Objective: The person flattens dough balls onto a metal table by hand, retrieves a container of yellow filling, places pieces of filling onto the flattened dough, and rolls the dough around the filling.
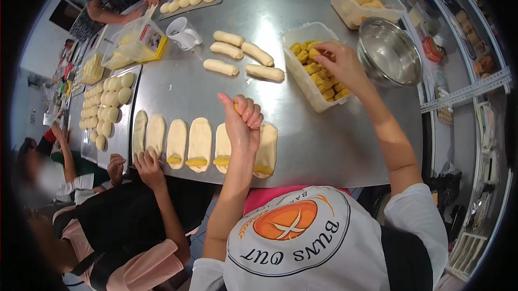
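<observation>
My left hand (244, 121) is closed above the flattened dough strips, with a bit of yellow filling showing at its fingers. Under it, dough strips (200, 137) lie in a row along the near table edge, several with yellow filling (198, 162) at their near ends. My right hand (337, 59) reaches into a clear plastic tub (306, 88) of yellow filling pieces (325, 83), its fingers pinched on a piece at the tub's far part. Several rolled dough logs (226, 49) rest on the metal table (178, 88) beyond my left hand.
Right of the tub are a steel bowl (389, 53) and another tub (350, 7). A white mug (183, 34) and a clear container (132, 42) stand at the left. Trays (135, 75) hold dough balls (112, 98). A co-worker's hands (145, 167) touch the leftmost strips; another person works across the table.
</observation>
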`<state>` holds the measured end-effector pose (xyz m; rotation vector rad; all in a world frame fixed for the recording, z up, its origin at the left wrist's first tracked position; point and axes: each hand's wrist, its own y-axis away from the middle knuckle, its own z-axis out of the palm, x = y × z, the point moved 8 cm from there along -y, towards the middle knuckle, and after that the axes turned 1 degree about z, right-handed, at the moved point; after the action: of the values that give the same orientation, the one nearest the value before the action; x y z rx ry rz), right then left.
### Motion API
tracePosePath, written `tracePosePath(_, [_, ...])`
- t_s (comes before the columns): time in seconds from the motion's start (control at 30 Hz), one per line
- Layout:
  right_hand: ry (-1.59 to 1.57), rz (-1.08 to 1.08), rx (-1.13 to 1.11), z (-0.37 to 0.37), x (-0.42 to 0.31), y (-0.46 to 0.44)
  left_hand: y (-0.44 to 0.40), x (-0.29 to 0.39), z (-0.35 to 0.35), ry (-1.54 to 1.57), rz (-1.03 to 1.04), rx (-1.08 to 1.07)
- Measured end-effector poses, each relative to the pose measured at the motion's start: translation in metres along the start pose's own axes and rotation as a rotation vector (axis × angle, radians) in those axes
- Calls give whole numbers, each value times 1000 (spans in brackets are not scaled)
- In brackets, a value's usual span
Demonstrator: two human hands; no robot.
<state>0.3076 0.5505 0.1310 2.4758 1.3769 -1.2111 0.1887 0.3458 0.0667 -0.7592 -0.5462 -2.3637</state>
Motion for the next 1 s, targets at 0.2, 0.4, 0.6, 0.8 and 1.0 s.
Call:
tracePosePath(0.2, [-70, -49, 18, 5, -2, 1, 5, 25, -25, -54, 95, 89])
tracePosePath(0.4, [-43, -15, 11, 3, -2, 1, 32, 156, -172, -215, 439, 447])
tracePosePath(0.6, [-104, 19, 11, 4, 4, -1, 65, 214, -289, -456, 403, 713])
tracePosePath(0.8, [-248, 115, -9, 1, 13, 0, 62, 236, -315, -985, 450, 834])
tracePosePath(1.0, [-326, 130, -39, -7, 6, -1, 66, 256, -280, -1569, 804, 864])
